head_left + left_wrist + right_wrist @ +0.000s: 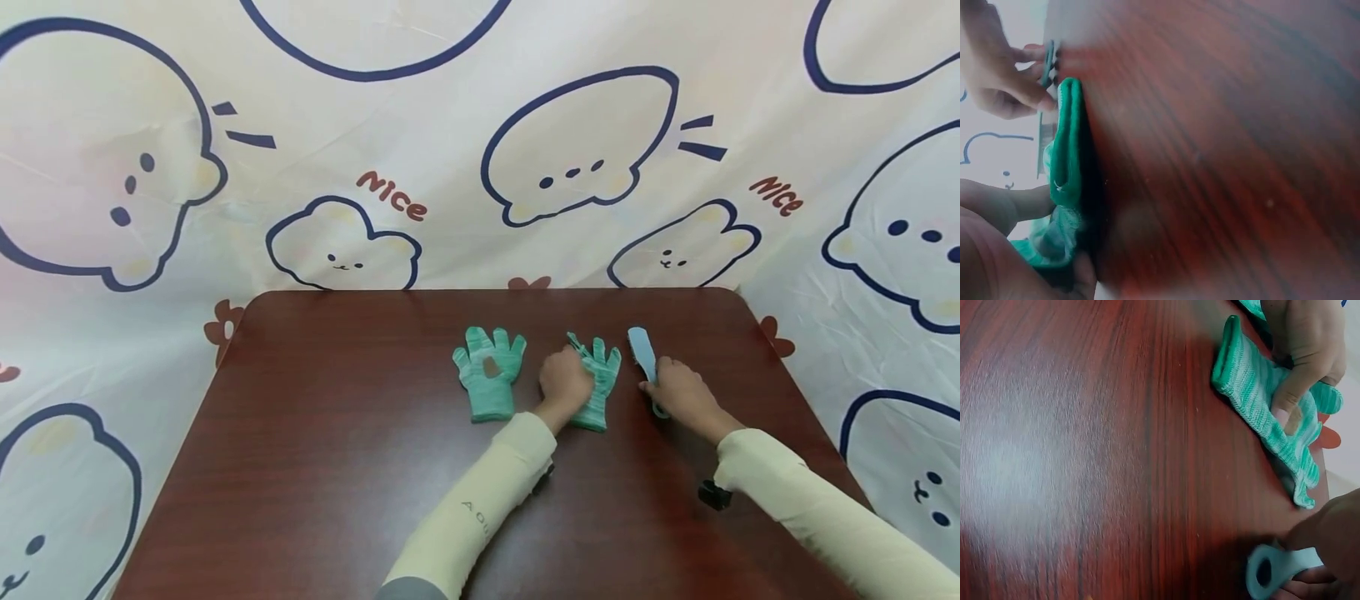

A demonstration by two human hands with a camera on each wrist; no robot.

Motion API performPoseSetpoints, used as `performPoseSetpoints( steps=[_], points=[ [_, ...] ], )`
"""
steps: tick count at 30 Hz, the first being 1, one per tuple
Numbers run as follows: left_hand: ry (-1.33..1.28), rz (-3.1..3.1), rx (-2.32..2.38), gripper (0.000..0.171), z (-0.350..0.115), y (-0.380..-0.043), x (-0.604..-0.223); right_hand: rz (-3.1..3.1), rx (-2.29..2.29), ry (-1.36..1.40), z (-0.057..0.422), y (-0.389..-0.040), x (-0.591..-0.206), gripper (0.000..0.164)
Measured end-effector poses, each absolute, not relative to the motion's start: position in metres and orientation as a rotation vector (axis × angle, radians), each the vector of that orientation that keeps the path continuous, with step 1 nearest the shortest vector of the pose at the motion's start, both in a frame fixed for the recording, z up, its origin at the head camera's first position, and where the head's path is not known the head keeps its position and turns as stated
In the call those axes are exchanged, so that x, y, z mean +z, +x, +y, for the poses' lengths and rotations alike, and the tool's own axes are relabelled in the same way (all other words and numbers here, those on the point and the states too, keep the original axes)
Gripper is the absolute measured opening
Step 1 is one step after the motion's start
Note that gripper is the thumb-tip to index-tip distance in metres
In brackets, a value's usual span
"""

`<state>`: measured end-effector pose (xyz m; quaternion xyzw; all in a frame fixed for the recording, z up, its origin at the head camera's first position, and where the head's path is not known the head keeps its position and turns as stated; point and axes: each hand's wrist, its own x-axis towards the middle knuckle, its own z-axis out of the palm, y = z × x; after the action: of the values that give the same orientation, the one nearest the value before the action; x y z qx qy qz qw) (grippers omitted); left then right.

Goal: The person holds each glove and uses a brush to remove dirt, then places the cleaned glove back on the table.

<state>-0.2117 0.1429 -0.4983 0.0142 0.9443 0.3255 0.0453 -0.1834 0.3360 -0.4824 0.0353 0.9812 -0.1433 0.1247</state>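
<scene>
Two green knitted gloves lie on the table in the head view. My left hand (566,382) pinches the right-hand glove (596,407), thumb on top near the palm; in the left wrist view the glove's cuff (1067,144) stands slightly open. Beside it, the other glove (491,398) lies flat, with a brown patch on its palm. My right hand (684,396) grips the handle of a light blue hairbrush (642,346), whose head points away from me. The ring-shaped handle end (1261,575) shows in the right wrist view, while the fingers hide the middle.
Everything rests on a dark reddish-brown wooden table (337,433) with rounded far corners. A pale cloth (450,133) with cartoon drawings hangs behind and around it. A dark wrist device (714,495) sits under the right sleeve.
</scene>
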Motion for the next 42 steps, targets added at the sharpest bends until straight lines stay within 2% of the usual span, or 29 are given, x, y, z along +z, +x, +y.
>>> performPoseSetpoints(
  steps=[5, 13, 17, 18, 20, 25, 29, 37, 42],
  points=[
    [-0.052, 2.703, 1.252, 0.02, 0.129, -0.215, -0.491, 2.765, -0.595, 0.172, 0.339, -0.184, -0.481, 0.027],
    [-0.254, 2.08, 1.797, 0.077, 0.087, -0.216, -0.486, 2.647, -0.752, 0.218, 0.343, -0.19, -0.478, 0.025],
    [-0.264, 1.935, 1.828, 0.091, 0.064, -0.219, -0.477, 2.626, -0.876, 0.225, 0.344, -0.191, -0.474, 0.023],
    [-0.263, 1.896, 1.841, 0.091, 0.059, -0.22, -0.473, 2.614, -0.922, 0.232, 0.343, -0.191, -0.472, 0.023],
    [-0.254, 1.759, 1.908, 0.078, 0.052, -0.223, -0.467, 2.605, -0.995, 0.225, 0.342, -0.19, -0.466, 0.024],
    [-0.242, 1.323, 2.092, 0.06, 0.037, -0.23, -0.449, 2.592, -1.188, 0.197, 0.336, -0.189, -0.453, 0.032],
    [-0.214, 1.167, 2.151, 0.06, 0.024, -0.229, -0.436, 2.508, -1.416, 0.135, 0.328, -0.188, -0.442, 0.033],
    [-0.163, 1.111, 2.202, 0.047, 0.006, -0.227, -0.422, 2.339, -1.792, -0.133, 0.292, -0.17, -0.414, 0.026],
    [-0.126, 1.148, 2.22, 0.041, -0.001, -0.226, -0.417, 2.332, -1.806, -0.192, 0.267, -0.162, -0.402, 0.034]
  ],
)
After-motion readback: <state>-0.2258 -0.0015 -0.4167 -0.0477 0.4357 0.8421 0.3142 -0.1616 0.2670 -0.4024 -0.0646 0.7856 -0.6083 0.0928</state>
